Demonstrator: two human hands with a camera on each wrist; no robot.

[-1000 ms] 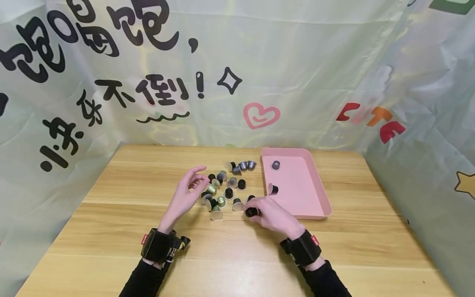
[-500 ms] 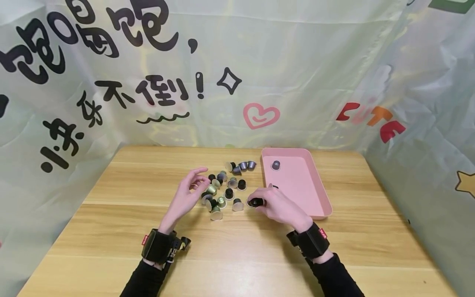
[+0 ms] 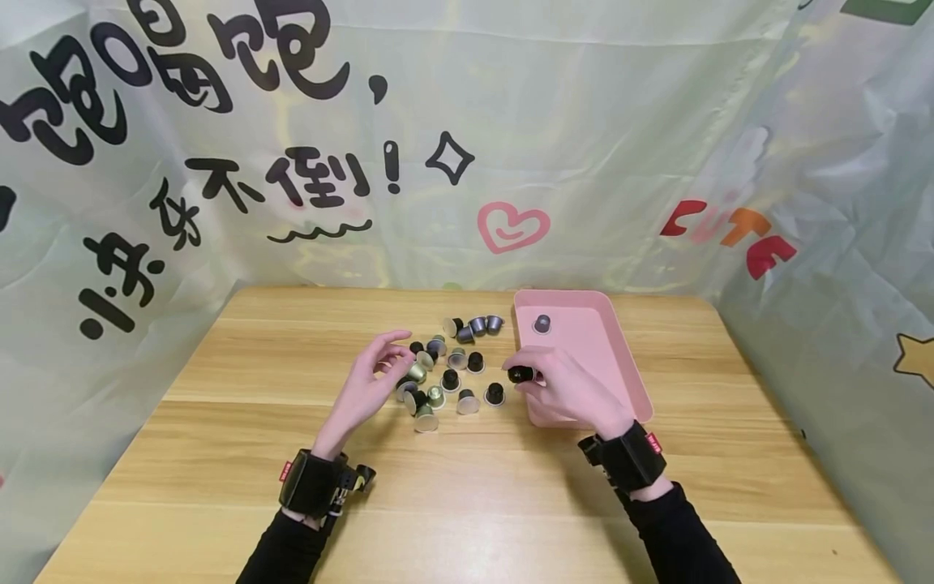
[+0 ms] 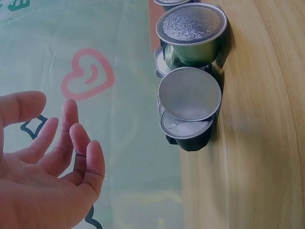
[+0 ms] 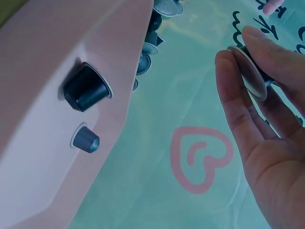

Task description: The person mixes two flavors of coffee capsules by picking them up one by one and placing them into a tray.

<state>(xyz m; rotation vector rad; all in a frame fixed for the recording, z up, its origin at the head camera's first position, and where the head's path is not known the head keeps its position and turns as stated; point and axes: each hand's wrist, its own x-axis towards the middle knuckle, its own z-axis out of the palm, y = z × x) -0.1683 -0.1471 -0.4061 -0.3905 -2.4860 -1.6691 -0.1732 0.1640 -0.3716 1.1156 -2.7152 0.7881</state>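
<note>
Between the thumb and fingers of my right hand (image 3: 572, 389) is a black coffee capsule (image 3: 520, 374), held over the left edge of the pink tray (image 3: 637, 381). In the right wrist view the silvery lid of the held capsule (image 5: 250, 76) faces the camera. A black capsule (image 5: 86, 88) and a smaller-looking dark grey capsule (image 5: 86, 138) are in the tray. My left hand (image 3: 365, 381) hovers beside the loose capsules, its fingers loosely bent and holding nothing. The left wrist view shows that hand (image 4: 52, 167) apart from the green capsule (image 4: 195, 55) and its neighbours.
Several black, green and grey capsules lie scattered on the wooden table (image 3: 452, 503) left of the tray. A group with purple-grey capsules (image 3: 477, 326) lies near the back. A black capsule (image 3: 494, 394) stands close to the tray's left side. Printed cloth (image 3: 620, 162) hangs behind the table.
My right hand has lifted the black capsule and carried it back and to the right, up to the tray. A standing black capsule behind it is uncovered. The left hand has barely moved.
</note>
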